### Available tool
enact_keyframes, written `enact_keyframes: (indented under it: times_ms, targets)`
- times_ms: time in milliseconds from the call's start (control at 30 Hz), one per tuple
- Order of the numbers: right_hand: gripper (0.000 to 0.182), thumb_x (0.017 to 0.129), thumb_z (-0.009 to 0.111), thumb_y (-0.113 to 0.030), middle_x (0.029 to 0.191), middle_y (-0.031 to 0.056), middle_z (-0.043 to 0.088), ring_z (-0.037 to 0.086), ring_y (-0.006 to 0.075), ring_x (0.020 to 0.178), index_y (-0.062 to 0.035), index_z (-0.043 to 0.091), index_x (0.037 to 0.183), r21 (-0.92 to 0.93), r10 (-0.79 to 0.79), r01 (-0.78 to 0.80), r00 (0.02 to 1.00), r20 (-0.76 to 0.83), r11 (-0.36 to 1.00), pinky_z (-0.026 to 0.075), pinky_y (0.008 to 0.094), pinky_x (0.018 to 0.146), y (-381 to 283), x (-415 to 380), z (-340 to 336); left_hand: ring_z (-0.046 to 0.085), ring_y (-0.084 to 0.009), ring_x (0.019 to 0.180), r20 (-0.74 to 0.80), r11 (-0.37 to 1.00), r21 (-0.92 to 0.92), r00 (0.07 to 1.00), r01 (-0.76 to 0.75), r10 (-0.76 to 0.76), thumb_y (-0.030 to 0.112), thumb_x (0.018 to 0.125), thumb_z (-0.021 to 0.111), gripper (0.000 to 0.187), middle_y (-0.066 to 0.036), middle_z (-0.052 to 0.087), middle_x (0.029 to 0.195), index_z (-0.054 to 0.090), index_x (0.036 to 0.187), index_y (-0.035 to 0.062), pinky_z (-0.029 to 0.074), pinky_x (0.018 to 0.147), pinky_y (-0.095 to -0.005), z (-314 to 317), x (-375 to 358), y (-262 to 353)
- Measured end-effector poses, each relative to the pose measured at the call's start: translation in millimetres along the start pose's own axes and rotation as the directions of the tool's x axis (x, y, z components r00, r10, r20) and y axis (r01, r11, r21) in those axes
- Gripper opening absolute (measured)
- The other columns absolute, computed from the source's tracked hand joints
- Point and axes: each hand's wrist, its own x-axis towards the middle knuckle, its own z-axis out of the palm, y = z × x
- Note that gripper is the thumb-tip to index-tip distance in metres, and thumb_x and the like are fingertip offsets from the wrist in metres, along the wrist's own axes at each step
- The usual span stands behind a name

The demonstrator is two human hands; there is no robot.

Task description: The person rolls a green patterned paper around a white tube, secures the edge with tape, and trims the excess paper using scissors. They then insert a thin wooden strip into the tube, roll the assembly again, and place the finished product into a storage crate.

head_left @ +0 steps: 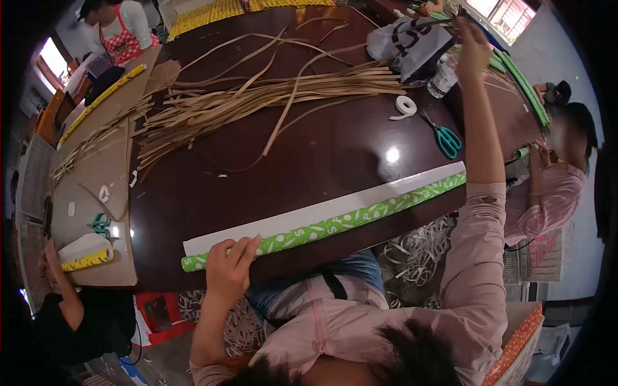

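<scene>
A long green patterned paper roll (pixel 335 225) with a white unrolled edge (pixel 290 220) lies slanted along the table's near edge. Bent fingers of my left hand (pixel 232 264) press on it near its left end. My right hand (pixel 473 48) is raised at the upper right, fingers closed on what looks like the end of a long brown strip (pixel 293 96). That strip arcs over the table, left of the hand. A thick bundle of brown strips (pixel 257 96) lies across the table's far half. Below and left of my right hand is a plastic bag (pixel 421 48).
A white tape roll (pixel 405 106), teal scissors (pixel 446 140) and a clear bottle (pixel 443 77) are at the right. Yellow rolls (pixel 87 259) lie on the left table (pixel 122 193). Other people work at left, right and back. Shredded paper (pixel 418 251) is below the table edge.
</scene>
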Motion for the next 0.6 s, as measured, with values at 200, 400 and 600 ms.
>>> enact_keyframes:
  times_ms: [200,400,600]
  targets:
    - [0.015,0.087,0.062,-0.009,0.100,0.0078,0.071,0.066,0.0155,0.082,-0.0048,0.069,0.099,-0.640,-0.682,0.516,0.731,-0.017,0.569,0.051,0.0257,0.067,-159.4,129.4,-187.9,0.053,-0.0300,0.092,0.028,0.999,0.032,1.000,0.010,-0.011,-0.005,0.070,0.059,0.053,-0.007,0.060,0.111,0.062,0.122,0.0060,0.045,0.080,-0.0430,1.2,1.2,0.6]
    - [0.015,0.089,0.057,-0.013,0.093,0.0053,0.065,0.061,0.0138,0.078,-0.0044,0.067,0.096,-0.689,-0.340,0.519,0.854,0.394,0.506,0.048,0.0257,0.064,-213.2,94.5,-268.6,0.052,-0.0318,0.095,0.087,1.000,0.006,0.996,0.001,-0.001,-0.008,0.076,0.057,0.053,-0.010,0.059,0.116,0.059,0.127,0.0040,0.044,0.084,-0.0422,3.6,-1.7,-5.0]
    - [0.018,0.092,0.052,-0.017,0.086,0.0028,0.059,0.057,0.0121,0.073,-0.0040,0.065,0.093,-0.640,0.062,0.459,0.782,0.620,0.616,0.046,0.0256,0.061,-212.9,20.3,-229.3,0.053,-0.0319,0.096,0.065,0.997,0.052,0.997,-0.054,0.050,-0.010,0.076,0.059,0.053,-0.011,0.060,0.115,0.059,0.128,0.0024,0.044,0.084,-0.0417,9.0,-6.5,-10.3]
